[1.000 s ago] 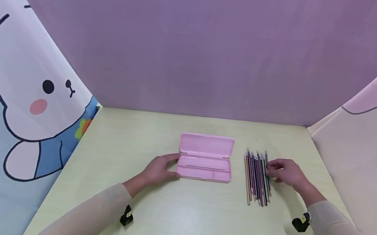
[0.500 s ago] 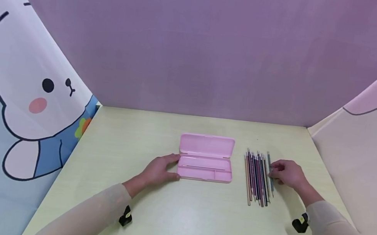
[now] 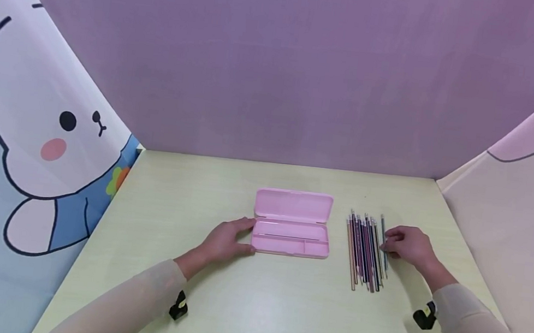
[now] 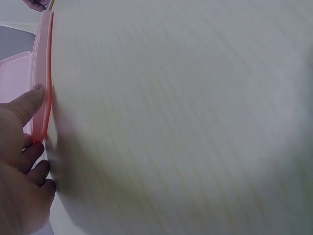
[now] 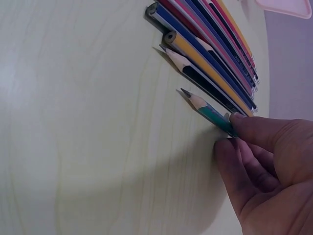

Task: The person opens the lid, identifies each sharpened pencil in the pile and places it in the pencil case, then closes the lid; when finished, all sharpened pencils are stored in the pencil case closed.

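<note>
"Looking down at the worktop (image 3: 240,312), where do we find the pencil case (image 3: 282,245)?"

"We see it lying open about midway between the left and right edges. Its lid (image 3: 294,206) is folded back towards the far edge."

"And the left hand (image 3: 222,242)?"

"We see its fingers and thumb holding the left end of the case, the thumb at the near corner and the forefinger farther back."

"What do we have between the case and the right edge?"

"A row of pencils (image 3: 364,249), side by side, their tops towards the far edge. In the right wrist view we notice two blunt ends among the sharpened tips."

"Is the right hand (image 3: 408,245) gripping anything?"

"Yes, we see it pinching a green pencil (image 5: 210,113) between thumb and fingers, just beside the row, on the side nearest the right edge. Its tip is sharpened."

"And around the worktop?"

"We see a purple wall (image 3: 297,71) beyond the far edge and a rabbit picture (image 3: 39,124) past the left edge."
</note>
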A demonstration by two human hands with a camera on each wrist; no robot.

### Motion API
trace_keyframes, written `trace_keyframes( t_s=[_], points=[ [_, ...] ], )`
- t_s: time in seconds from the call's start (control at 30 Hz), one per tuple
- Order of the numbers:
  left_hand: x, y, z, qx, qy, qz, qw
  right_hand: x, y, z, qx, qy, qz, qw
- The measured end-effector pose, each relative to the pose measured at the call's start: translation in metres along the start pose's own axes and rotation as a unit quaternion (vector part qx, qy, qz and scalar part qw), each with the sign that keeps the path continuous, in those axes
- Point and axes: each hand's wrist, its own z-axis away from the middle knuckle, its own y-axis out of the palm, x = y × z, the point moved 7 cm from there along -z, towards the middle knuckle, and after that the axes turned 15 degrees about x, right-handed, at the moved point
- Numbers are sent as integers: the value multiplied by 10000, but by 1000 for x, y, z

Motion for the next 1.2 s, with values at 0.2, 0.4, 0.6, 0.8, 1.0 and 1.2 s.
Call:
trace_keyframes(
  t_s=[0.2, 0.4, 0.6, 0.8, 1.0, 1.2],
  points=[
    [0, 0, 0, 17, -39, 23, 10000, -2, 1, -2, -69, 142, -52, 9999],
    [-1, -1, 0, -23, 55, 29, 10000, -3, 1, -2, -195, 267, -63, 9994],
    [0, -1, 1, -30, 87, 47, 9999, -1, 0, 1, -135, 132, -296, 9994],
    [0, -2, 1, -29, 62, 57, 10000, 13, -6, 5, -59, -370, -736, 9966],
    [-2, -2, 2, -50, 87, 89, 9999, 33, -13, 8, -8, -722, -941, 9929],
    [-1, -3, 2, -39, 93, 139, 9999, 64, -18, 9, -12, -1108, -1029, 9885]
  ],
)
